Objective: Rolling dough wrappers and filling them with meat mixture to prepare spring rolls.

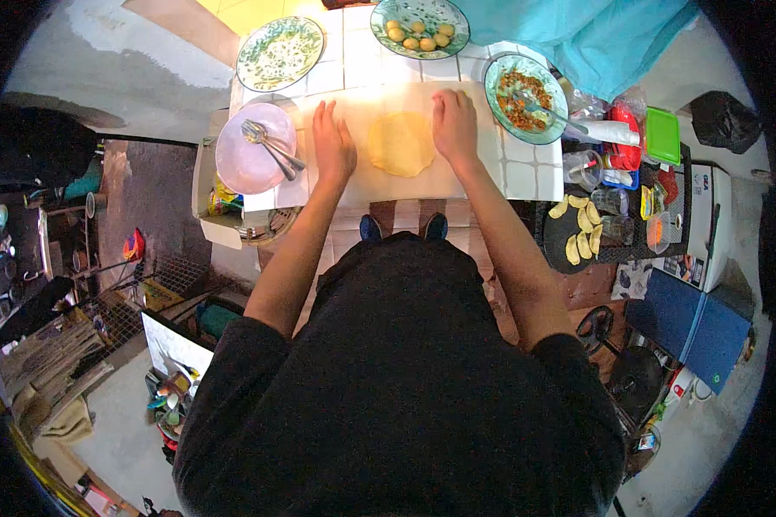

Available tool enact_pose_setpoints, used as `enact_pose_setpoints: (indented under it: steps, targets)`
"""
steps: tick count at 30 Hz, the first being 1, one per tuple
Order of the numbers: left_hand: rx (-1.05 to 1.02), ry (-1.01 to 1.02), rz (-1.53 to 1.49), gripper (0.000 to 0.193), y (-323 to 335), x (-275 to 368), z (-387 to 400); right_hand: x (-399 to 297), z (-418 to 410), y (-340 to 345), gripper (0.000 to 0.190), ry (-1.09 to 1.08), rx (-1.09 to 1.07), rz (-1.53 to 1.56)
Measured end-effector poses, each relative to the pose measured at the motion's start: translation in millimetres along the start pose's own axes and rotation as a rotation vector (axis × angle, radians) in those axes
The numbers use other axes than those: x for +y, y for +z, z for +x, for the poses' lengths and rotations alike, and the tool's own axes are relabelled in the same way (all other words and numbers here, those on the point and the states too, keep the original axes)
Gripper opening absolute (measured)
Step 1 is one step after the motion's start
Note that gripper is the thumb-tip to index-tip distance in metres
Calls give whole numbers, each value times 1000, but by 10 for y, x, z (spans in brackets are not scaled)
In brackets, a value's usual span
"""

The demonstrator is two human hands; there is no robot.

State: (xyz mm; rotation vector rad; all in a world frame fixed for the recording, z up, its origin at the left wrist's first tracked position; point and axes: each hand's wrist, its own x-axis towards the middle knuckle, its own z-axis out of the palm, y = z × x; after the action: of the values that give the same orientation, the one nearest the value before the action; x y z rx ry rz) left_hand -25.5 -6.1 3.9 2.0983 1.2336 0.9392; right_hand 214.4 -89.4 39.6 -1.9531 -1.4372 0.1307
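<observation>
A thin, round sheet of yellow dough [401, 145] lies flat on a pale rolling mat or board [372, 187] at the table's front. To its left rests my left hand [335, 143], fingers extended and holding nothing. My right hand [455, 126] is just past the sheet's right edge, fingers stretched forward and slightly bent, with no object visible in it. Beyond the mat stands a plate [388, 48] of several small dough balls. Right of my right hand, a bowl [504, 132] holds a reddish-brown crumbly filling and a spoon [543, 111].
A lilac plate [239, 165] with metal cutlery [275, 145] sits left. Behind it is a plate [249, 77] dusted with white flour or crumbs. Several folded pastries [584, 223] lie on a dark round tray [553, 242] at right. Turquoise cloth [588, 45] hangs at the back right.
</observation>
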Motion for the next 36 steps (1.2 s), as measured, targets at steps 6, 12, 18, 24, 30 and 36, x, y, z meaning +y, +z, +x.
enact_pose_setpoints:
  steps: [6,12,18,24,30,36]
  targets:
    - [83,103,169,36,341,84,490,-9,169,401,21,-104,-59,-336]
    - [-44,182,431,43,355,247,408,52,175,368,22,-72,-101,-270]
    - [-34,24,45,48,319,177,327,-336,-154,223,19,-77,-37,-5]
    - [-97,289,449,54,415,353,28,-221,-314,195,27,-39,31,21]
    - [-88,212,229,51,385,309,115,-214,-460,262,31,63,74,-133]
    - [-62,359,392,50,325,299,174,-142,-559,252,35,32,91,-307]
